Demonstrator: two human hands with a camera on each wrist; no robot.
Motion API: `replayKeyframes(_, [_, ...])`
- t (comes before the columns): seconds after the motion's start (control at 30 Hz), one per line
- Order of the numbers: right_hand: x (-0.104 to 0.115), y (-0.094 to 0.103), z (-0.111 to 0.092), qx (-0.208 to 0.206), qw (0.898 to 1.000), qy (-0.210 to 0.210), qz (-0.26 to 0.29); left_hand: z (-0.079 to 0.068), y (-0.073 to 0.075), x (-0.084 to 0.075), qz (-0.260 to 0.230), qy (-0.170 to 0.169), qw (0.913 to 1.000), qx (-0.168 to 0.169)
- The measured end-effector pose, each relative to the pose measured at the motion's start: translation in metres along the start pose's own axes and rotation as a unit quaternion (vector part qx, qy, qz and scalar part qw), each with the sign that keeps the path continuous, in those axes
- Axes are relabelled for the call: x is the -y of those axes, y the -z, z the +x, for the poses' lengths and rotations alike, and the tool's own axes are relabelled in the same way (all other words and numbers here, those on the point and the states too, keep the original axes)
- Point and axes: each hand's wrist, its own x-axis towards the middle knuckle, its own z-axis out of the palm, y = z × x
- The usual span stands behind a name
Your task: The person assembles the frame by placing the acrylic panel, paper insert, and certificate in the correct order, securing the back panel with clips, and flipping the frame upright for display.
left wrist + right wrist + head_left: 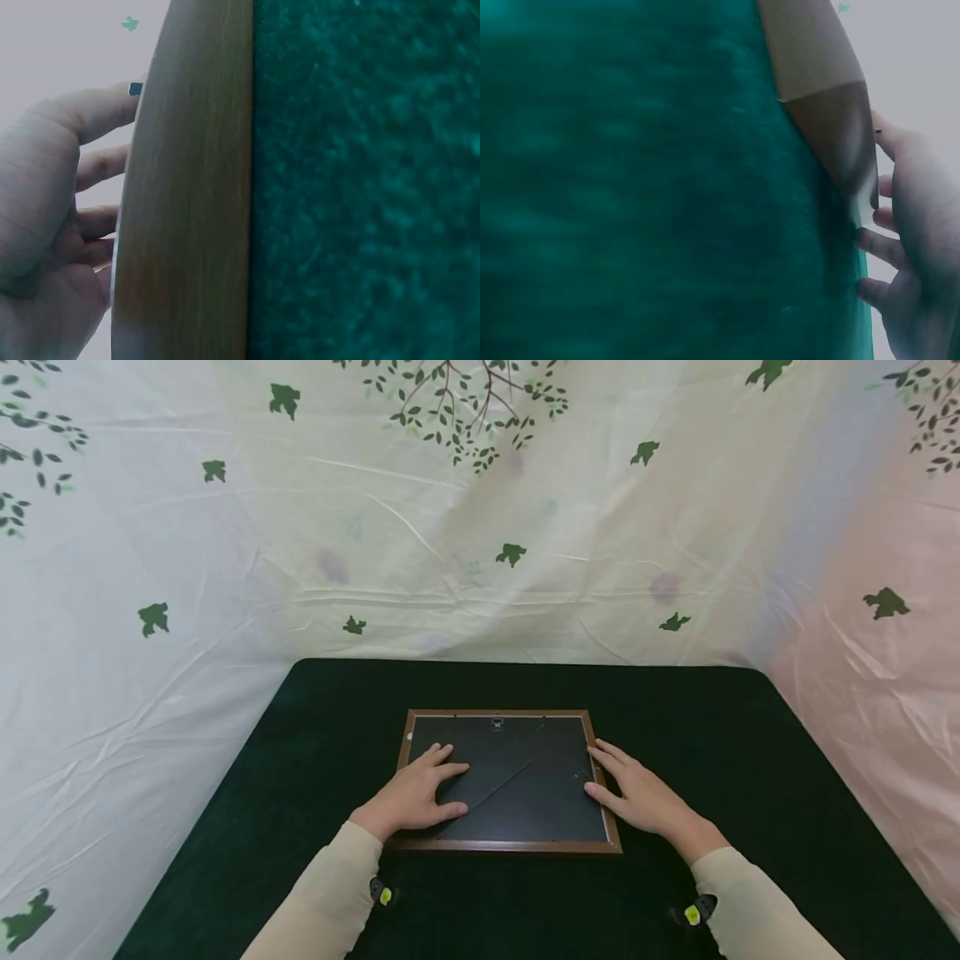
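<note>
From where I sit at the feed, I see the person's left hand (416,789) spread wide, fingers extended and thumb well apart from them, over the left part of a black backing board (517,802). It grips nothing. The right hand (637,789) is also wide, its fingers extended at the right edge, with the thumb tip reaching over the board's margin.

Both hands are at a brown wooden picture frame (525,846), which lies back side up on a dark green cloth (337,693), near the middle of the covered table. I make out a small metal hanger (497,722) at the middle of the far edge and a thin diagonal line (498,788) across the board. My two wrist views show the frame's wooden side next to the green cloth.

Farther out, I see cream sleeves (322,893) on both arms and a dark wrist device (381,892) with a yellow-green mark at each cuff. Beyond the table hangs a pale curtain (405,527) printed with leafy branches and green birdlike shapes.
</note>
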Motion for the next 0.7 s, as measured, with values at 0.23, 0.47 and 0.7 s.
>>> replayKeyframes(0.23, [0.005,-0.004,-0.009,-0.008,1.0,0.017,-0.013,0.001,-0.002,-0.001,-0.002,0.004,1.0,0.002])
replayKeyframes(0.47, [0.009,-0.004,-0.011,0.005,0.999,0.025,-0.02,0.001,-0.001,-0.002,-0.008,-0.001,0.9999,0.007])
replayKeyframes(0.7, [0.012,-0.006,-0.008,0.027,1.0,0.004,-0.009,-0.003,0.001,0.0,-0.009,0.021,0.9997,-0.006])
